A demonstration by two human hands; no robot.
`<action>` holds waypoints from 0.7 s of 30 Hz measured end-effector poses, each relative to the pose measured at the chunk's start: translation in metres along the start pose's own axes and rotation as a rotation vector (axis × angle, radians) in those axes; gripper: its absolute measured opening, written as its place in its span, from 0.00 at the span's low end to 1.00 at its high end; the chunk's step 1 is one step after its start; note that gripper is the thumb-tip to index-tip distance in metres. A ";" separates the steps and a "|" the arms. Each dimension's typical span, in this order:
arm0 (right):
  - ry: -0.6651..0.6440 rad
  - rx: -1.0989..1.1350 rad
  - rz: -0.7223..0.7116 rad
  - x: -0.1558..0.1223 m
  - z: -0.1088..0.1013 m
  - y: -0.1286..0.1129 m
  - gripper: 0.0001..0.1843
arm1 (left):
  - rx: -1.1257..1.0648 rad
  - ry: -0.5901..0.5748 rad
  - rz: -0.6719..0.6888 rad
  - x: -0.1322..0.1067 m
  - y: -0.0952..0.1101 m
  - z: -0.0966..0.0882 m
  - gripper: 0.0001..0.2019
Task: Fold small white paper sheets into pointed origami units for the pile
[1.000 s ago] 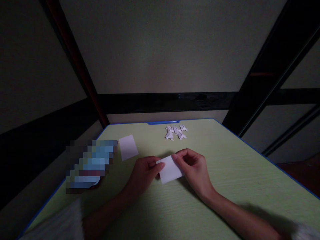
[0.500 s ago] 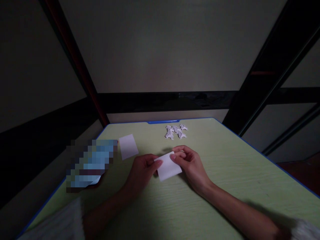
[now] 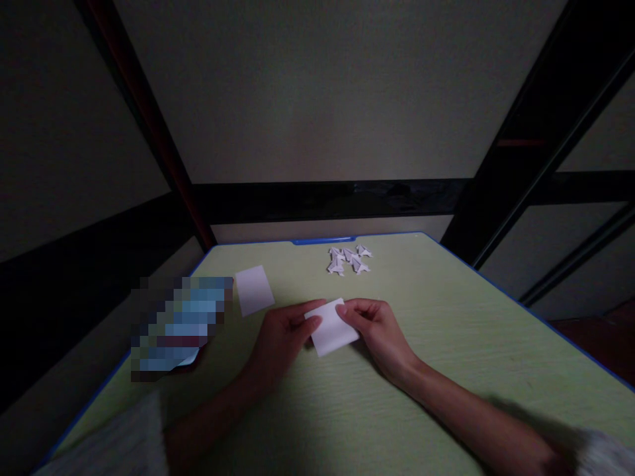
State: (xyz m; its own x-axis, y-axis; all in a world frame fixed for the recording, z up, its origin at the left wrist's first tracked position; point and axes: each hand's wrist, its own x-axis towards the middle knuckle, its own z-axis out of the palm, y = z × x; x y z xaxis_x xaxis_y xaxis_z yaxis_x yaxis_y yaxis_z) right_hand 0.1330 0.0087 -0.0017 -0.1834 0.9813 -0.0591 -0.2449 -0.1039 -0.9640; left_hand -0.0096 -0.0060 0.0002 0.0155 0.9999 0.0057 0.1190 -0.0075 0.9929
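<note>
A small white sheet of paper (image 3: 333, 332) is held low over the table, tilted, between both hands. My left hand (image 3: 285, 334) pinches its left edge, thumb on top and fingers behind. On the opposite side my right hand (image 3: 380, 327) grips the upper right corner, its thumb pressed on the face and its fingers curled behind. The paper hides part of the fingers on both sides. Beyond the hands, several small folded white paper figures (image 3: 348, 256) sit in a cluster. Another white paper sheet (image 3: 254, 291) lies flat to the left.
The pale green table (image 3: 476, 344) has a blue rim and a blue strip (image 3: 325, 240) at its far edge. A pixelated object (image 3: 186, 324) with a dark red edge lies on the left side. A pale wall panel (image 3: 337, 99) stands behind.
The fingers of my right hand have curled in closer behind the paper, and my left fingers now reach further along behind its top edge. The other objects stay in place.
</note>
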 end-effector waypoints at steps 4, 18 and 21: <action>0.000 0.003 0.001 0.000 0.000 0.000 0.10 | 0.028 0.014 0.008 0.000 -0.001 0.000 0.16; -0.083 0.202 0.034 0.000 0.000 -0.005 0.08 | -0.189 -0.029 -0.100 0.002 -0.001 -0.002 0.18; -0.179 0.352 0.083 0.002 -0.003 -0.009 0.09 | -0.363 -0.071 -0.160 0.003 -0.002 -0.003 0.18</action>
State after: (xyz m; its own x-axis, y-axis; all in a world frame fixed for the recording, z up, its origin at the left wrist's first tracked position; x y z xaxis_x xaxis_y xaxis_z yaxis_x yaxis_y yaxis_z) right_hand 0.1374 0.0122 0.0062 -0.3716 0.9266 -0.0573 -0.5277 -0.2616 -0.8081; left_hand -0.0127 -0.0026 -0.0018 0.0951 0.9844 -0.1481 -0.2324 0.1666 0.9583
